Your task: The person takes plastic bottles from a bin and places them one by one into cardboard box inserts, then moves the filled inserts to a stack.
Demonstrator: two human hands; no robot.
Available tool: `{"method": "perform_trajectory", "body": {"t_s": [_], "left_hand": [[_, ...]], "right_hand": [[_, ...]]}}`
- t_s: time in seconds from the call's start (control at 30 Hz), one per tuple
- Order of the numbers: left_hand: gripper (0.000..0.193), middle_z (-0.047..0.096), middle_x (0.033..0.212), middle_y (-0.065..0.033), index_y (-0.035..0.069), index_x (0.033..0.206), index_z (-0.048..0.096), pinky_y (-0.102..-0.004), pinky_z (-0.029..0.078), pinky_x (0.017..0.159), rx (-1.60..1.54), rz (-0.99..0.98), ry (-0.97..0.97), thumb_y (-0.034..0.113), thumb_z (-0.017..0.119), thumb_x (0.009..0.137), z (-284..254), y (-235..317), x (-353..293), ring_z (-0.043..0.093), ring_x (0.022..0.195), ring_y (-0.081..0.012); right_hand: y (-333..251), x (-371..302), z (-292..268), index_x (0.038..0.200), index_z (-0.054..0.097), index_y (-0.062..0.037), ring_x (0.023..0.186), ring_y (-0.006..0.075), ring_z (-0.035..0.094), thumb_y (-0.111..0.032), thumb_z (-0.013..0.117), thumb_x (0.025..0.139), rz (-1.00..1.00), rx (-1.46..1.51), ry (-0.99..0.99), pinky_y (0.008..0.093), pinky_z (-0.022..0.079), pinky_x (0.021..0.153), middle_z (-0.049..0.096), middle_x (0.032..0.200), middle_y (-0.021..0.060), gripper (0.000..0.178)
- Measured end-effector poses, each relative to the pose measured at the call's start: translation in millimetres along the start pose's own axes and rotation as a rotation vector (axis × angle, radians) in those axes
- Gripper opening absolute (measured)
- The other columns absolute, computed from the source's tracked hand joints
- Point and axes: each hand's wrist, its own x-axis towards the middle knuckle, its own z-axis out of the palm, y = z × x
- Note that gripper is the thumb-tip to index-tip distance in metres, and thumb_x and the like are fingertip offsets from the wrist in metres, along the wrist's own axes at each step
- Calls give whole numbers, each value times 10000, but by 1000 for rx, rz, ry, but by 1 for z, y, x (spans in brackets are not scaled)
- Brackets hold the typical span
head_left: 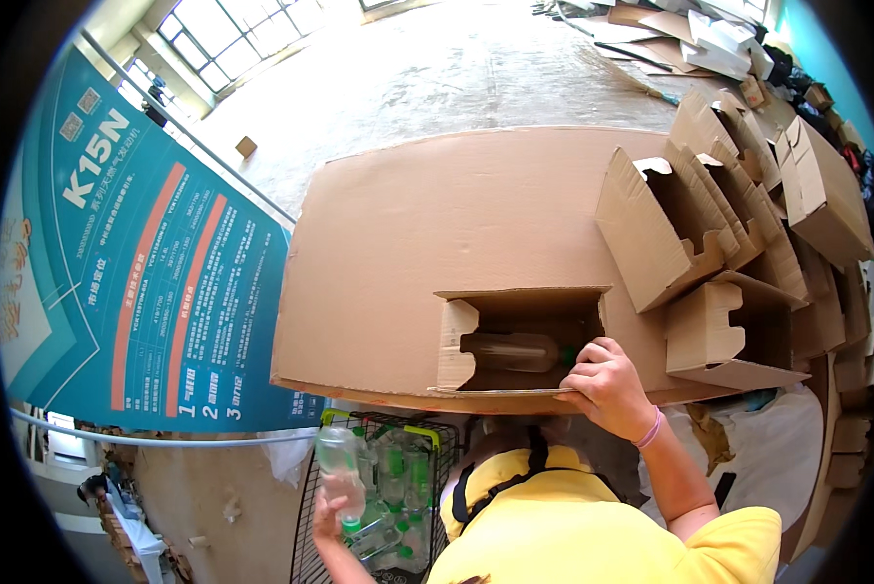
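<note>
Over on the left stands a teal printed banner with salmon-coloured bars, and just beyond it we've got a black wire basket. Here's the left hand, curled around a clear plastic bottle with a green cap, held upside down, cap lowest, above the basket's left part. Below it, more clear green-capped bottles lie jumbled in the basket. Now the middle: a brown cardboard-topped tabletop, and at its near edge an open brown cardboard box, notched flap at its left. Inside, another clear bottle lies on its side, green end rightward. And the right hand, a pink band on its wrist, has fingers bent over the box's near right corner, pinching the edge! Farther right, open brown cardboard cartons lean together in a crowded row.
</note>
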Motion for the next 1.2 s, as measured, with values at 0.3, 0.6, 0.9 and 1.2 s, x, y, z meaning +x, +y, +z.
{"method": "perform_trajectory", "body": {"t_s": [0.3, 0.6, 0.9, 1.2], "left_hand": [[867, 570, 1173, -120, 81, 1297, 453, -406, 468, 944, -166, 815, -593, 430, 892, 636, 228, 153, 84, 570, 1086, -253], [688, 676, 880, -176, -7, 1183, 531, -379, 535, 798, 1129, 648, -805, 176, 858, 607, 353, 150, 117, 668, 844, -318], [745, 704, 978, -188, 40, 1189, 617, -436, 546, 804, 1755, 395, -1330, 304, 850, 532, 369, 76, 181, 683, 881, -354], [286, 707, 994, -156, 52, 934, 724, -389, 565, 777, 2064, 797, -1159, 218, 738, 702, 375, 15, 185, 702, 916, -289]], "right_hand": [[8, -3, 3, 701, 688, -103, 822, 189, 587, -187, 764, 713, -66, 23, -9, 396, 464, 934, 637, 696, 11, 114], [-2, -23, 4, 705, 652, -96, 890, 232, 579, -186, 760, 705, -10, -40, 222, 462, 426, 1002, 606, 721, 35, 141], [-5, -34, 10, 692, 631, -108, 912, 201, 574, -182, 704, 719, -31, -2, 260, 455, 425, 1012, 586, 720, 9, 108], [5, -31, 7, 699, 622, -111, 910, 189, 568, -175, 701, 731, -28, 12, 260, 475, 422, 1026, 574, 713, -7, 107]]}}
